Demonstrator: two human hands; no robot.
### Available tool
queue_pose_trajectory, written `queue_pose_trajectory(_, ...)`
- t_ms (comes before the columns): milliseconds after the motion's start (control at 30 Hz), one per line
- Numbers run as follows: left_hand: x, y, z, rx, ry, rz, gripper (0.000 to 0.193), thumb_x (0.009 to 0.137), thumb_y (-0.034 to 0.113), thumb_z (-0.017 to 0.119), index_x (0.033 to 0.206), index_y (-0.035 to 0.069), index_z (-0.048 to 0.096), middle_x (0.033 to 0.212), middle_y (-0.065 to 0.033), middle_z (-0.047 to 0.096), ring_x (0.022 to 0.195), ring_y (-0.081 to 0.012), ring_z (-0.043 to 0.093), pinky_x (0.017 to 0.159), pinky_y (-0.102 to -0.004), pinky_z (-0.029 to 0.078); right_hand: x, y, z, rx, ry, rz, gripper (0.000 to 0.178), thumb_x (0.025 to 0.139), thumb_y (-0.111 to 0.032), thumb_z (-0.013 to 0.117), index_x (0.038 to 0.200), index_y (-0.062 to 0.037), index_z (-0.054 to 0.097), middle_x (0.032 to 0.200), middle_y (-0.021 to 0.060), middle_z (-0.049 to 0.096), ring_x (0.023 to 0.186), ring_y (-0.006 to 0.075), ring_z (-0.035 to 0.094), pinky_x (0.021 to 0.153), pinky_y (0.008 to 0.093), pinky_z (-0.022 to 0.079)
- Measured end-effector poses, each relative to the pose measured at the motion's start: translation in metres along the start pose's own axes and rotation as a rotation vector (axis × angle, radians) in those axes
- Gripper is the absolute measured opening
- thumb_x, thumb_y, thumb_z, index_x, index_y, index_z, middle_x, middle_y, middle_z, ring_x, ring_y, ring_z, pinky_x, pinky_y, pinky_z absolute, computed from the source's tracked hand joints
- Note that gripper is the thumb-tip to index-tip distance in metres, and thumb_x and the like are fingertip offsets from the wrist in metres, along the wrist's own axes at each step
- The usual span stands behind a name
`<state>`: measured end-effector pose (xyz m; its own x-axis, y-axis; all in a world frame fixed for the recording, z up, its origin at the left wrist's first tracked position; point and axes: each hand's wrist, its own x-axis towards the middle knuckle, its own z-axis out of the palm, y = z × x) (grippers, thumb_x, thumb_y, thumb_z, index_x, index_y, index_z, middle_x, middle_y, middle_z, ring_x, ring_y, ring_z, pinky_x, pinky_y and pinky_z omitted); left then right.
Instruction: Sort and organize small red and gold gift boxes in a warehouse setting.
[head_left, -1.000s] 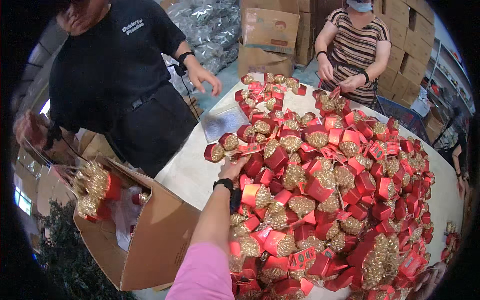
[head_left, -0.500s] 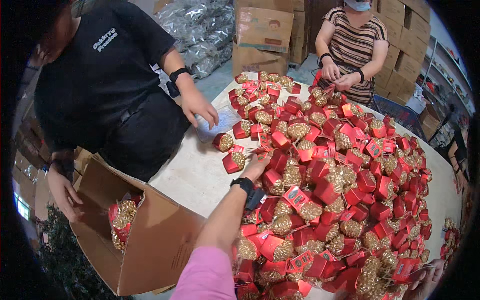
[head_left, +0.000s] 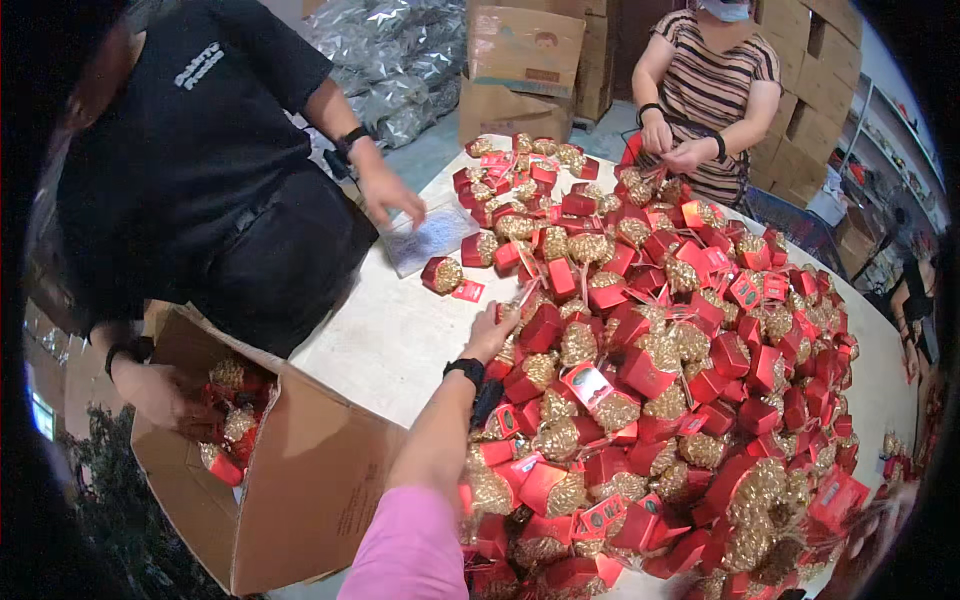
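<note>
A dense heap of red-and-gold glitter ornaments, many with red tags and pale strings, covers most of the table. At the heap's left edge, my left hand is closed around one small ornament, mostly hidden by the fingers. At the lower right, my right hand is smeared by motion near the rim. Strings run to it from a bunch of gold ornaments with a red tag; the bunch hangs by its strings from that hand. One lone ornament lies left of the heap.
On the left, a co-worker in black reaches into an open cardboard box holding several ornaments. Their other hand is over a clear flat container. Across the table, another person in stripes handles ornaments. Stacked cartons and silvery bags stand behind.
My left hand has drawn slightly left and down, and the loose ornament beside it is now in its fingers. The bunch at my right hand has risen. The co-worker's hand has entered the box.
</note>
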<state>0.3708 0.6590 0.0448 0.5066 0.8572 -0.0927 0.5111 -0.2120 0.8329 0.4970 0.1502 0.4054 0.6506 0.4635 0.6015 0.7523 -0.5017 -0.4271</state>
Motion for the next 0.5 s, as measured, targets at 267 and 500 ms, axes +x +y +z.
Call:
queue_pose_trajectory(267, -0.116, 0.071, -0.053, 0.207, 0.259, -0.079, 0.047, 0.085, 0.039, 0.041, 0.119, 0.007, 0.041, 0.118, -0.0155, 0.042, 0.115, -0.0351, 0.035, 0.088, -0.0574, 0.03, 0.059, -0.129, 0.074, 0.947, -0.442, 0.442, 0.007, 0.082, -0.009, 0.047, 0.078, -0.0032, 0.046, 0.05, 0.0033, 0.045, 0.035, 0.0083, 0.041, 0.033, 0.0223, 0.034)
queue_pose_trajectory(500, -0.297, 0.081, -0.077, -0.062, 0.172, 0.341, 0.031, 0.079, 0.012, 0.054, 0.106, -0.003, 0.051, 0.113, -0.0186, 0.051, 0.108, -0.0298, 0.047, 0.092, -0.0357, 0.036, 0.054, -0.215, 0.211, 1.373, -0.862, 0.161, 0.009, 0.082, -0.01, 0.052, 0.079, -0.0028, 0.055, 0.056, 0.0011, 0.052, 0.042, 0.0058, 0.046, 0.039, 0.0193, 0.036)
